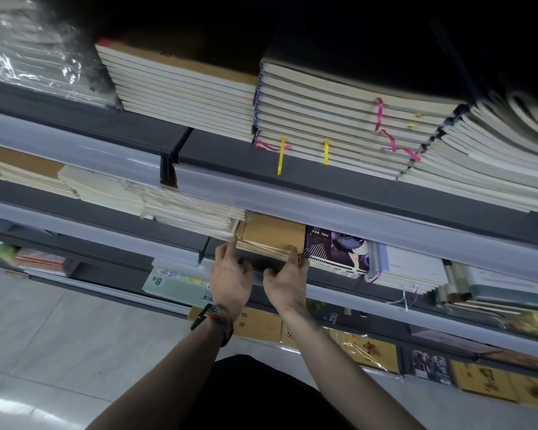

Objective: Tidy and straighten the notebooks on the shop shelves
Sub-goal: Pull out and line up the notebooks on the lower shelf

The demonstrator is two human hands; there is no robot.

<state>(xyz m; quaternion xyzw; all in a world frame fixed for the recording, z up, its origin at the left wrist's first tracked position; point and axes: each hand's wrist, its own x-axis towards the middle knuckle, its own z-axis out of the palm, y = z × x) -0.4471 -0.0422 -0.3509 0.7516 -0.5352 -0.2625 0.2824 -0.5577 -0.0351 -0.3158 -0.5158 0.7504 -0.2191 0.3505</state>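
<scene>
- Both hands are on the brown notebook stack [272, 240], which sits on the dark middle shelf [330, 279].
- Left hand [230, 276] presses a straight forefinger against its left corner.
- Right hand [288, 282] pinches its right corner.
- Purple notebook [336, 252] touches the stack's right side.
- Pale tiled floor [44, 336] shows below and left.

The brown notebooks [272, 238] in my grip are plain kraft with cream page edges. The neighbouring purple cover [336, 252] has white diagonal stripes. The shelves [385, 193] are dark grey, the ribbons [280, 156] above yellow and pink, my wristband [219, 316] rainbow-striped.
</scene>
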